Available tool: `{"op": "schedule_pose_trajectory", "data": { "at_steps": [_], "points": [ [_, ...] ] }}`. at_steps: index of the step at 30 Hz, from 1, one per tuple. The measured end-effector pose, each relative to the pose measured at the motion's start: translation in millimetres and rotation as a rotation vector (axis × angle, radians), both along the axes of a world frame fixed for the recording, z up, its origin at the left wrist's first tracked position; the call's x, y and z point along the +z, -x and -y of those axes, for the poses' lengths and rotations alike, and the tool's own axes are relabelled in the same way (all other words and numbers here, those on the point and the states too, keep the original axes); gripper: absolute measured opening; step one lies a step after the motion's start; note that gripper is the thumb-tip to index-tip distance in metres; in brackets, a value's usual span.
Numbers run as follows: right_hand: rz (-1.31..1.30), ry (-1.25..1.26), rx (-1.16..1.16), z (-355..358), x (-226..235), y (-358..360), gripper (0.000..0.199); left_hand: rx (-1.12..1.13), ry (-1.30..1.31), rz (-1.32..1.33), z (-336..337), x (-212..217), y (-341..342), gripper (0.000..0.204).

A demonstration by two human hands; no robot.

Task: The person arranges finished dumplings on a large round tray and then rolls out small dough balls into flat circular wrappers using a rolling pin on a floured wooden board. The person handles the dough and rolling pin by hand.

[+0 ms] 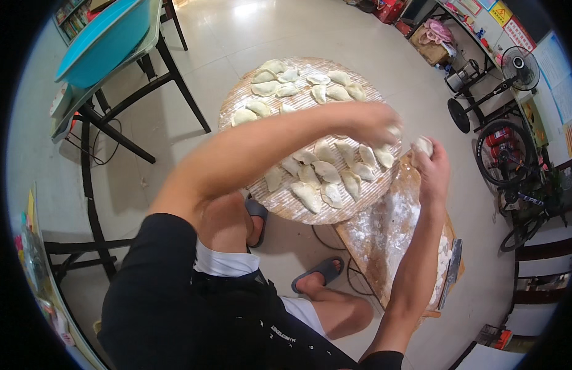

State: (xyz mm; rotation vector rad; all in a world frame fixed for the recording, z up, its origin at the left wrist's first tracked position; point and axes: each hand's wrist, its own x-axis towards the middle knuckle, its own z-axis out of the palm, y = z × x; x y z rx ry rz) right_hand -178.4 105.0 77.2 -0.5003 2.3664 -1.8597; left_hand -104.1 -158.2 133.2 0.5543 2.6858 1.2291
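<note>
About 23 dumplings (308,196), 1 round tray (236,102), 2 slippers (323,271)

Black shirt (175,308), white shorts (227,262), grey slippers (323,271)

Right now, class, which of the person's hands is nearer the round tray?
Left. The left hand reaches over the round tray; the right hand sits just past its edge.

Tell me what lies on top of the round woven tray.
Raw dumplings lie on the round woven tray, one cluster at its far edge and one nearer. The left hand reaches across, and its forearm covers the middle strip, so dumplings there cannot be seen.
</note>
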Motion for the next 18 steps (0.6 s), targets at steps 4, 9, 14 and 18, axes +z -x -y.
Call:
{"op": "schedule_pose_trajectory", "data": {
  "at_steps": [4,9,14,18],
  "points": [
    [-0.144,-0.146,0.174,93,12,-7,0.038,0.245,0.254,-0.376,128,-27,-30,0.048],
    [-0.244,-0.324,0.26,180,3,-11,0.035,0.523,0.458,-0.138,200,-24,-79,0.041],
    [-0.414,-0.52,0.346,229,7,-32,0.03,0.652,0.519,-0.05,208,-51,-99,0.038],
    [-0.651,-0.643,0.409,243,-3,-34,0.032,0.72,0.496,0.021,196,-57,-107,0.039]
  ]
}}
